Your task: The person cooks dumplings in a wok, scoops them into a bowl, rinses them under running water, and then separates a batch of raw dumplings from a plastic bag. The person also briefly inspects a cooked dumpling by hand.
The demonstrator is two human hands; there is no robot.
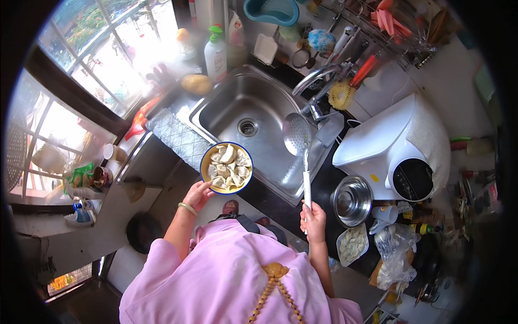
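Observation:
In my left hand (198, 195) is a yellow bowl with a blue rim (205, 158), held by its near edge. Several cooked dumplings (229, 167) fill it. The bowl hangs at the near left edge of the stainless steel sink (226, 107). My right hand (313, 220) grips the white handle of a perforated skimmer (297, 131), whose round metal head hangs over the sink's right side, below the faucet (315, 97). A metal bowl (353, 201) and a white tray of dumplings (352, 245) stand on the dark counter, right of my right hand.
A white rounded appliance (378, 139) stands right of the sink. Behind the sink are a pump bottle (215, 54) and hanging utensils. A quilted grey cloth (180, 133) lies at the sink's left, near a yellowish oblong item (197, 84). A plastic bag (394, 253) sits at right.

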